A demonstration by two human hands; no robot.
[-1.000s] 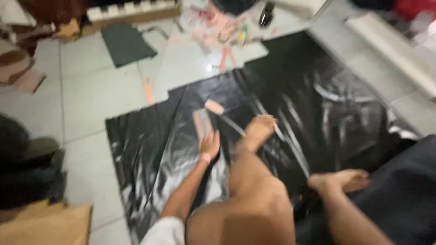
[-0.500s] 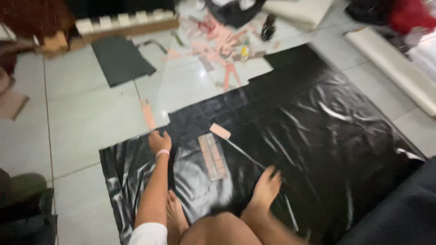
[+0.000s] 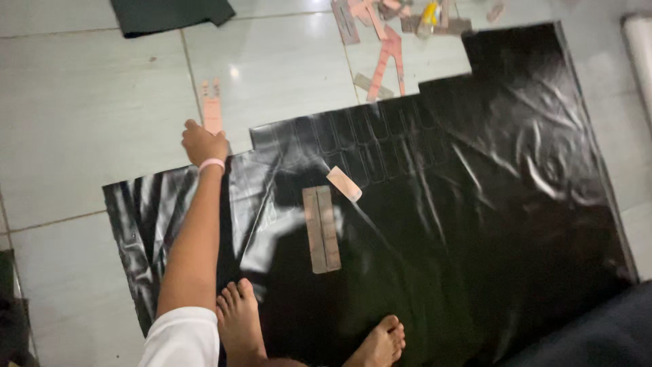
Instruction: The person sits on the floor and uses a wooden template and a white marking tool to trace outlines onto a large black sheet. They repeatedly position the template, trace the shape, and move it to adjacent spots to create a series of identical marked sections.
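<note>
My left hand (image 3: 204, 144) is stretched out over the tile floor, its fingers curled on the near end of a narrow pink cardboard strip (image 3: 212, 107) that lies just past the edge of a large glossy black sheet (image 3: 475, 204). A pink band circles the wrist. Faint traced outlines mark the sheet's upper middle. On the sheet rest a pair of long brown strips (image 3: 320, 229) and a small pale pink piece (image 3: 344, 183). My bare feet (image 3: 238, 319) stand on the sheet's near edge. My right hand is out of view.
More pink cardboard pieces (image 3: 384, 64) and a yellow object (image 3: 428, 13) are scattered on the tiles at the top. A dark mat (image 3: 170, 12) lies at the top left and a white roll (image 3: 640, 54) along the right edge.
My left hand has reached from the black sheet's edge out onto the tiles, to the pink strip. The view has tipped down and come closer to the sheet.
</note>
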